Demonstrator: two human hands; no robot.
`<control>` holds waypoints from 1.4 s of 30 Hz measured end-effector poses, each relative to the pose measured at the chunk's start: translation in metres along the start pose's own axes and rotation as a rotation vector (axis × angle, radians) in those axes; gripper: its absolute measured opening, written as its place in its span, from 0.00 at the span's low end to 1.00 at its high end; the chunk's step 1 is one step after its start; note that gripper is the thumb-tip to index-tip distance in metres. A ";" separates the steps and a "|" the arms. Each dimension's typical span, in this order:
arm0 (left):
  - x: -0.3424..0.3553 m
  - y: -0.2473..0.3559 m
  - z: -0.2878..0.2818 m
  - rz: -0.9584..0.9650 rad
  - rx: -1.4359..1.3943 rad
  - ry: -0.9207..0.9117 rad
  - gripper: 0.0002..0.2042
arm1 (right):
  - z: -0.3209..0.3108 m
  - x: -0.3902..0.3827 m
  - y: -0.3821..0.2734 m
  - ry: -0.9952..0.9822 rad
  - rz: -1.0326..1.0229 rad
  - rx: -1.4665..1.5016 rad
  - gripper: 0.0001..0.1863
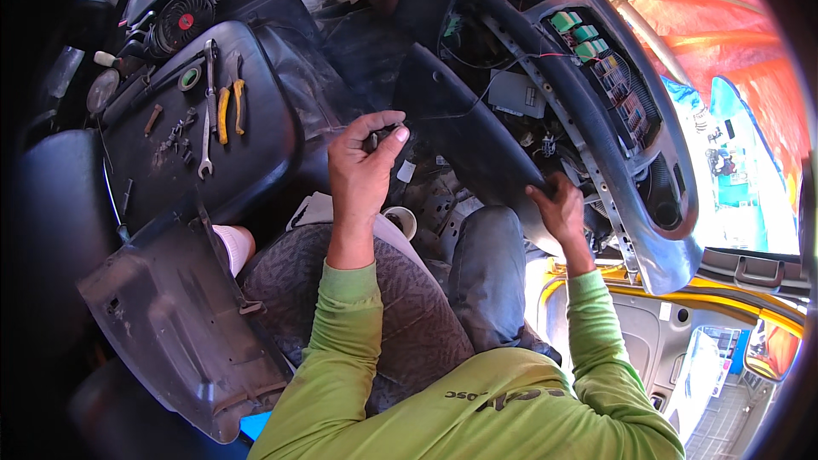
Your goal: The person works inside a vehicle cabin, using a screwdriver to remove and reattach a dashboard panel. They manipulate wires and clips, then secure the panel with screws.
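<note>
My left hand [362, 170] is raised in front of me, thumb and forefinger pinched on a small dark piece [372, 142], too small to name for sure. To the right, my right hand [561, 211] is closed over the lower edge of a long dark dashboard panel [467, 123], which lies slanting beneath the opened dashboard [626, 102]. Fingers curl onto the panel's near end, and part of the grip is hidden. A thin wire [487, 89] runs across the panel from the dashboard opening. Fuses and relays [609, 72] show in the dashboard's upper recess.
On the black seat [264, 149] at left lie a combination wrench [209, 111], yellow-handled pliers [224, 115], a green tape roll [189, 77] and several small bolts [181, 132]. A loose dark panel [170, 307] leans at my left. A white cup [400, 220] stands between my legs.
</note>
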State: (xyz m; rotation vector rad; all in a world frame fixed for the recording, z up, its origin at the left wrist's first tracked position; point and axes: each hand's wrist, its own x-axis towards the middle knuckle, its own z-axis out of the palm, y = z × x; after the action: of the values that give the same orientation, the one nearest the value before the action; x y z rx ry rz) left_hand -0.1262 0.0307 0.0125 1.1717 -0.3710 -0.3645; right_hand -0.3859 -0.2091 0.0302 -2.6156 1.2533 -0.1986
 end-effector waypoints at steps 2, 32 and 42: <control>-0.001 -0.001 0.004 0.003 0.009 -0.024 0.08 | -0.015 -0.011 0.001 -0.026 0.028 -0.022 0.28; 0.109 -0.056 0.028 0.219 0.201 0.135 0.07 | -0.026 0.016 -0.045 -0.089 -0.081 0.254 0.16; 0.098 -0.040 0.027 0.288 0.296 0.075 0.08 | -0.034 0.022 -0.025 -0.141 -0.042 0.374 0.15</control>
State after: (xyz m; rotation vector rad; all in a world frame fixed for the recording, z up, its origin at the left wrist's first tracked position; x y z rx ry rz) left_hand -0.0554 -0.0509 -0.0065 1.3942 -0.5327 -0.0131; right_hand -0.3610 -0.2160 0.0698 -2.2927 1.0049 -0.2267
